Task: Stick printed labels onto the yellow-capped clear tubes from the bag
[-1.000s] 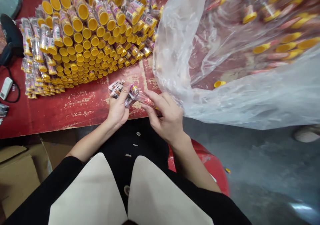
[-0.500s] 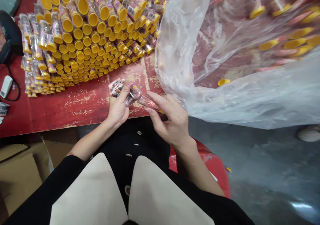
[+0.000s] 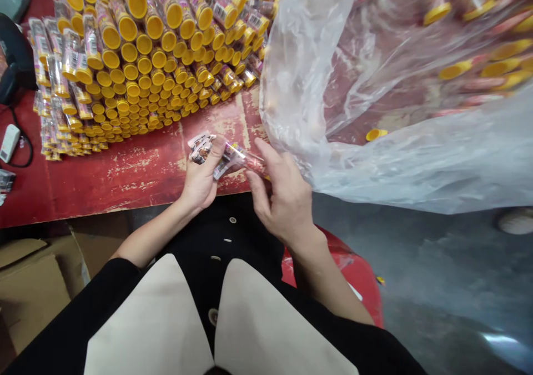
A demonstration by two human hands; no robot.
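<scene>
Pinched in my left hand [image 3: 199,181] are several printed plastic wrappers [image 3: 200,145], fanned out beyond the thumb. From the right, a clear tube [image 3: 255,164] with reddish contents meets the mouth of one wrapper, its near end seemingly inside the clear film. My right hand [image 3: 287,200] has its thumb and fingers around the tube's other end, and a bit of yellow shows by the palm. Both hands are over the front edge of the worn red table [image 3: 137,178]. How deep the tube sits in the wrapper is hard to make out.
Wrapped tubes with yellow caps [image 3: 144,64] form a large pile at the back left. To the right, a big clear plastic bag [image 3: 300,86] lies open with loose yellow-capped tubes [image 3: 456,70] inside. A cardboard box [image 3: 33,291] stands below the table, left. A red stool [image 3: 353,278] is beneath me.
The tube has gone from the wrapper's mouth to lying in line with it, apparently partly inside. My left hand has shifted slightly right; my right hand's fingers have moved along the tube.
</scene>
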